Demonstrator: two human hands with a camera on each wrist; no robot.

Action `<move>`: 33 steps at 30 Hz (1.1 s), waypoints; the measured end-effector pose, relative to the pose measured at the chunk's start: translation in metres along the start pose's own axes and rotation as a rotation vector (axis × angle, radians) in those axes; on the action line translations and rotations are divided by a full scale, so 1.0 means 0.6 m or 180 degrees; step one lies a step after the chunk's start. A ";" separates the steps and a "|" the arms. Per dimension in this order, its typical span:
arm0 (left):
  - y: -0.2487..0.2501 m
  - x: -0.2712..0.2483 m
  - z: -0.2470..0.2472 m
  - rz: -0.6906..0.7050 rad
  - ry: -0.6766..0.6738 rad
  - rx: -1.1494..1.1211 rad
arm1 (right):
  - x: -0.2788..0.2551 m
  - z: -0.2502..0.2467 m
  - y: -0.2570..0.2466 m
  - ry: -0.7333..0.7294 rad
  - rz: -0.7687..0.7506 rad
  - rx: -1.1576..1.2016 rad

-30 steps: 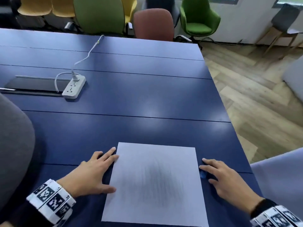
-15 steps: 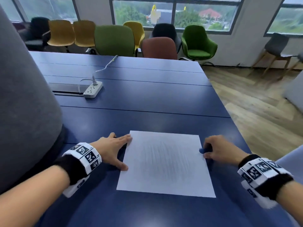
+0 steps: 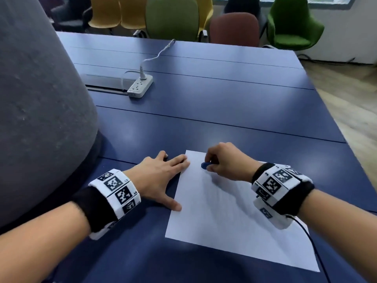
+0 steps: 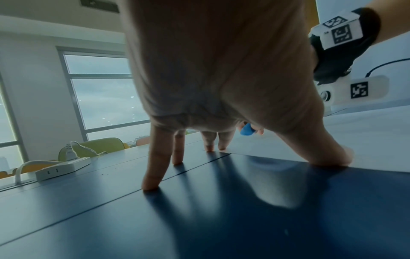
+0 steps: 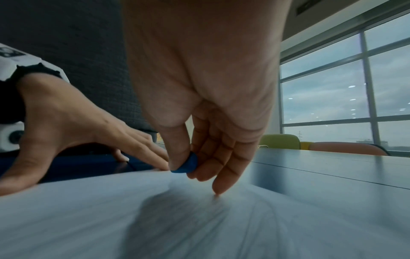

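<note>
Blue worktop (image 3: 224,103) filled most of the head view, with a grey padded bulk (image 3: 40,99) crowding its left side and a row of coloured chairs (image 3: 173,17) along the far edge. A sheet of paper (image 3: 234,221), white with faint grey streaks, lay flat on the near part, well apart from the white power strip (image 3: 140,86).

The sheet looked like the weak point. It was pinned along its left edge only, so a hard rub toward the free right side could probably buckle or crease it, and a stroke off the far corner could drag it askew.

The left hand (image 3: 157,176) was spread flat with straight fingers. The thumb pressed the sheet's left edge, two fingertips touched its far left corner, and the others stood on bare worktop. The right hand (image 3: 228,162) hung over that same far corner, wrist raised, knuckles up. Its thumb and curled fingers (image 5: 224,157) pinched a small blue eraser (image 3: 204,165), which seemed to touch the paper just beside the left fingertips. The right little fingertip rested on the sheet.
</note>
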State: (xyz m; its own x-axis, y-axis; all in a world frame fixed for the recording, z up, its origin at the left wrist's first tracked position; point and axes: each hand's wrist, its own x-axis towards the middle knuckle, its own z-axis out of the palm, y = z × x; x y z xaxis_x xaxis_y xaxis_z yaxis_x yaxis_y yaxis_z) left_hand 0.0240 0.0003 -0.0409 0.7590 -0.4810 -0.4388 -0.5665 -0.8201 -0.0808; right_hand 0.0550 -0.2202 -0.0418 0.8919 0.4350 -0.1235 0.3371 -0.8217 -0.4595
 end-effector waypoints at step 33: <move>0.039 -0.017 0.019 0.0003 -0.0388 -0.0516 | -0.038 0.029 -0.026 -0.0076 -0.0668 -0.0537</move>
State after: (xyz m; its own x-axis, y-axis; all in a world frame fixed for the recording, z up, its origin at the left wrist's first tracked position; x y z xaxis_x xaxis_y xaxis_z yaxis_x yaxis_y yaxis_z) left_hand -0.0006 -0.0101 -0.0485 0.7085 -0.4487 -0.5447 -0.5005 -0.8636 0.0604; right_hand 0.0242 -0.2106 -0.0472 0.7905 0.6092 -0.0628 0.5611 -0.7615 -0.3244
